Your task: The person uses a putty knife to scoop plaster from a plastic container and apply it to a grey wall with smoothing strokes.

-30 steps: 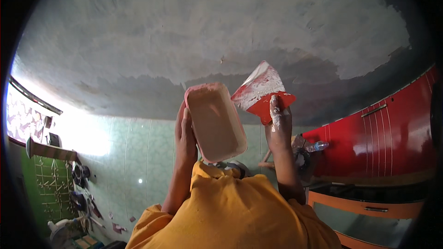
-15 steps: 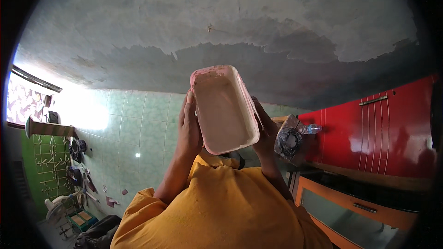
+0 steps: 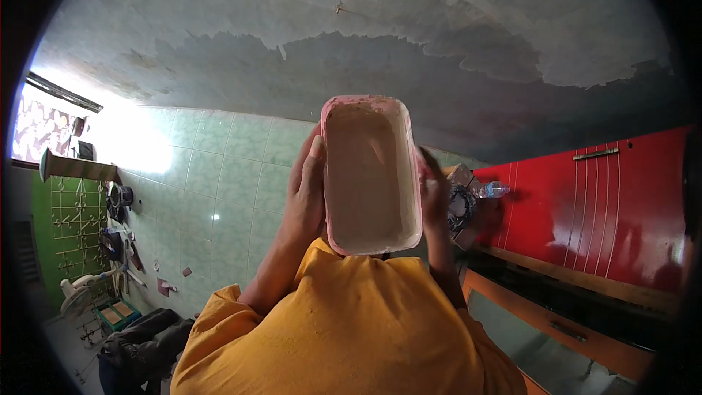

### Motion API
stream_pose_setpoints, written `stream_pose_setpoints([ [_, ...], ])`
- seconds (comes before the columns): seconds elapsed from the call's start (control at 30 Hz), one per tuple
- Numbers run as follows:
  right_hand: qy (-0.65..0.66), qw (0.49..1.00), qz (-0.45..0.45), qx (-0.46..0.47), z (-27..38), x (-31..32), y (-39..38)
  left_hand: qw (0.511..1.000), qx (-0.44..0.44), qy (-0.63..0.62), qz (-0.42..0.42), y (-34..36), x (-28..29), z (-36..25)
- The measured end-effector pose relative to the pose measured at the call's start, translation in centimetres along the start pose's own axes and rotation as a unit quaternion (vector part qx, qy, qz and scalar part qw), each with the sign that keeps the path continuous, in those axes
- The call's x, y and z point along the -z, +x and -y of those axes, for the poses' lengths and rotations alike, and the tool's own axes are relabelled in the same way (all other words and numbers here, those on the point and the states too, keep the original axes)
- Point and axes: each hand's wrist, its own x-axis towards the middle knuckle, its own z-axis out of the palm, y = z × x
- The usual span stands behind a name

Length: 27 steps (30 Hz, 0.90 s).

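Note:
In front of my chest, a rectangular tub [image 3: 330,175] with a pink, smeared rim and rounded corners is tilted so that its inside faces me. A smooth, pale pinkish-grey layer [image 3: 369,190] covers the inside. My left hand [image 3: 308,179] grips the tub's left wall, thumb along the side and the other fingers hidden behind it. By the right wall is my right hand [image 3: 436,194], blurred and partly in shadow; whether it touches the tub cannot be made out.
Ahead stretches a grey wall [image 3: 365,62] with a darker, ragged-edged patch. Glossy red cabinets [image 3: 541,212] stand at right, with a clear plastic bottle [image 3: 493,189] beside them. Green tiles [image 3: 212,197] lie at left. A fan [image 3: 77,292] and dark cloth [image 3: 146,344] are at lower left.
The tub has shifted slightly right and turned more upright in view. My right hand has moved outward along its right side and is now blurred. The left hand keeps its hold.

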Motion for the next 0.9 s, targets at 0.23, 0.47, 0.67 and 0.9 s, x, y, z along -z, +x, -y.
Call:
stream_pose_setpoints([
  [0.23,0.086,0.994,-0.056,-0.03,6.4,8.0,1.3,0.996,-0.042,0.08,0.017,0.5,0.8,0.3],
  [0.47,0.089,0.988,-0.122,0.018,7.8,7.0,0.0,0.991,-0.038,0.126,0.006,0.0,0.3,0.5],
  [0.67,0.14,0.987,0.01,0.081,2.0,1.9,-3.3,0.997,0.031,-0.056,-0.038,-1.4,-1.4,1.7],
  [0.9,0.256,0.963,0.078,0.018,5.8,0.0,-2.6,0.999,0.001,0.005,-0.043,-2.5,-1.8,0.9],
])
